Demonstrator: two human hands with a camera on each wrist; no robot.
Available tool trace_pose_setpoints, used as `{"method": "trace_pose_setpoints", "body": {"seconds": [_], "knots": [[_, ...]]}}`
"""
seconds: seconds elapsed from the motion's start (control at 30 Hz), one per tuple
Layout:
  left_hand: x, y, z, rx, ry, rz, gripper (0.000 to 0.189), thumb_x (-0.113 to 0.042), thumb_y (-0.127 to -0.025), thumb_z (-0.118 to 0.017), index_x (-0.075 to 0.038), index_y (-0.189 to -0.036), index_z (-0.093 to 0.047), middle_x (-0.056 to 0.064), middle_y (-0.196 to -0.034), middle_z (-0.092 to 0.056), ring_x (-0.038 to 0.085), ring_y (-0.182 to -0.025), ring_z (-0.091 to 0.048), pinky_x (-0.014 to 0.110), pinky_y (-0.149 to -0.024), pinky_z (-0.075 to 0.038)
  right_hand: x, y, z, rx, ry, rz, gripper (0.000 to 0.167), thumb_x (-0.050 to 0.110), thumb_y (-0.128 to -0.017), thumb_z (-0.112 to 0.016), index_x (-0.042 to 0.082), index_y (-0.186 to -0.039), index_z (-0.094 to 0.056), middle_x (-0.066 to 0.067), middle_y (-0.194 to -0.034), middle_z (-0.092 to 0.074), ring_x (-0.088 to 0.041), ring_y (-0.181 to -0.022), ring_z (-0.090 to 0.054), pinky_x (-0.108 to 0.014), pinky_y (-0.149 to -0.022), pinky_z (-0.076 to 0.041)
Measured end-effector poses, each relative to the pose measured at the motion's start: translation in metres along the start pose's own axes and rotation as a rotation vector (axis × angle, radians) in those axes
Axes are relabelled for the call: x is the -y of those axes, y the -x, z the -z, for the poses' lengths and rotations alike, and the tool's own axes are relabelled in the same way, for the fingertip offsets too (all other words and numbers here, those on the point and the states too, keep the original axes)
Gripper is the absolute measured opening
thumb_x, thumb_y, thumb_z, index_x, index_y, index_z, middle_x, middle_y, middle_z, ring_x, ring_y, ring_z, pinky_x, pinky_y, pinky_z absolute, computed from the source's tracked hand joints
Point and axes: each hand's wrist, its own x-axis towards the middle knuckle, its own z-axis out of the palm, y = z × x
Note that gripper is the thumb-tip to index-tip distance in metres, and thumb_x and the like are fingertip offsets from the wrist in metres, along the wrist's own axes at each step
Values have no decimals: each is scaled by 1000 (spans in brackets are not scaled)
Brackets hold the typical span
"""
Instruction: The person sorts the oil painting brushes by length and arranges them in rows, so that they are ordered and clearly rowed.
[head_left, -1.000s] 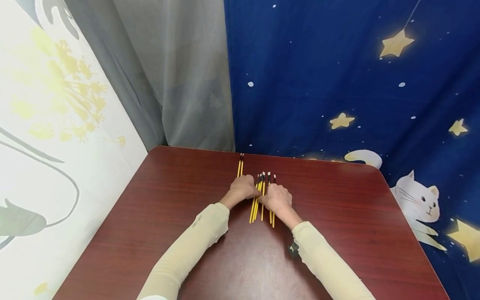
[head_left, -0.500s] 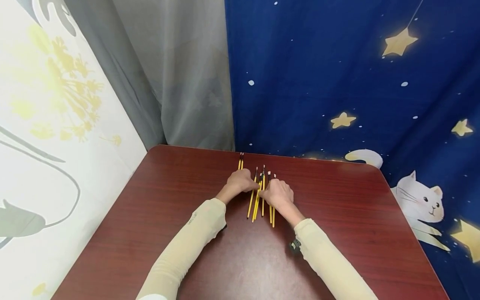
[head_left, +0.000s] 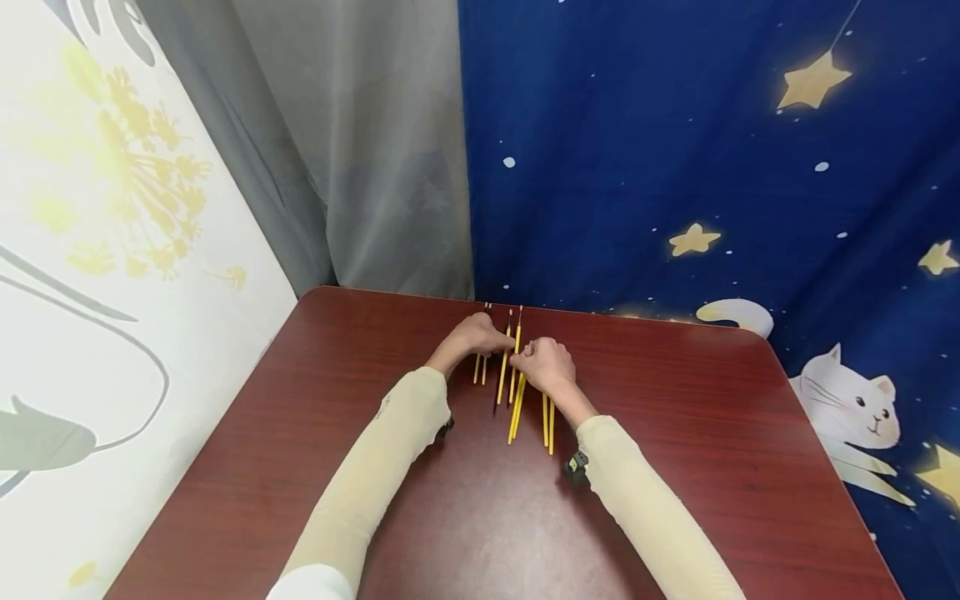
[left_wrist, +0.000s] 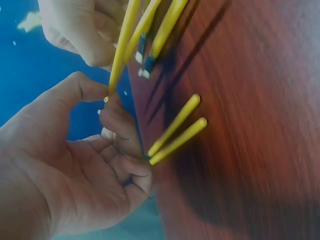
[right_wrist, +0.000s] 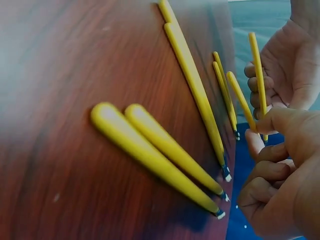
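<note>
Pinching one slim, yellow-handled paintbrush each, the left hand and right hand hover near the far edge of the glossy red-brown wooden table. Each is likely light and stiff, best taken by the handle, not the pale bristles.

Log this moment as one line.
left hand: pinches slim yellow-handled paintbrush | right hand: pinches second yellow-handled paintbrush | other yellow-handled paintbrushes: lying on dark-red wood-grain table

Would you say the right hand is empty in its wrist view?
No, the right hand pinches a slim yellow-handled paintbrush between thumb and finger.
</note>
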Motion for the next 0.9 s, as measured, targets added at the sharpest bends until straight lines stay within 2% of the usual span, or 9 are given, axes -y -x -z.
{"method": "trace_pose_setpoints", "body": {"seconds": [0.07, 0.17, 0.3, 0.43, 0.53, 0.6, 0.77, 0.9], "knots": [[2, -4, 3, -13, 3, 16, 37, -38, -89, -73, -15, -63, -60, -2, -60, -56, 26, -73, -64, 30, -63, -44, 3, -3, -2, 10, -12, -10, 37, 37, -88, -74, 21, -57, -62, 7, -57, -56, -20, -62, -57, -35, -58, -42], [5, -11, 5, -42, -40, 46, 36, -44, -89, -72, -14, -72, -62, 1, -71, -59, 26, -78, -64, 31, -65, -46, 5, -8, -5, 14, -8, -15, 34, 38, -89, -75, 19, -61, -68, 5, -60, -61, -20, -63, -60, -34, -59, -43], [6, -21, 3, -81, -102, 102, 38, -50, -89, -74, -13, -87, -66, 6, -89, -65, 26, -83, -63, 35, -70, -47, 8, -17, -10, 18, 20, -18, 36, 37, -89, -76, 20, -60, -64, 5, -58, -59, -20, -60, -59, -34, -56, -43], [5, -22, 2, -127, -129, 112, 40, -50, -89, -74, -11, -99, -69, 7, -98, -67, 25, -84, -61, 37, -75, -48, 13, -26, -14, 23, 51, -45, 39, 35, -88, -77, 19, -57, -60, 2, -58, -58, -23, -61, -60, -37, -56, -45], [2, -19, 3, -160, -155, 93, 42, -50, -89, -73, -11, -103, -69, 7, -98, -66, 24, -84, -60, 38, -76, -49, 16, -31, -17, 25, 72, -59, 39, 37, -87, -77, 19, -57, -61, -2, -64, -63, -26, -66, -63, -43, -62, -50], [1, -19, 4, -176, -174, 93, 42, -50, -89, -74, -11, -104, -70, 8, -99, -67, 24, -85, -61, 39, -78, -51, 20, -31, -17, 31, 73, -61, 38, 37, -88, -75, 18, -58, -61, -4, -67, -65, -28, -69, -64, -48, -70, -53], [-1, -25, 6, -177, -194, 139, 42, -50, -90, -73, -13, -109, -70, 7, -104, -69, 25, -89, -63, 42, -85, -55, 27, -31, -18, 45, 73, -61, 39, 35, -90, -75, 16, -59, -60, -6, -66, -64, -30, -72, -65, -57, -88, -53], [0, -26, 5, -205, -200, 151, 45, -51, -89, -75, -11, -111, -71, 8, -107, -71, 25, -91, -65, 43, -89, -57, 26, -34, -22, 52, 100, -56, 42, 35, -90, -77, 16, -58, -57, -5, -63, -61, -29, -69, -64, -56, -86, -53]]}}
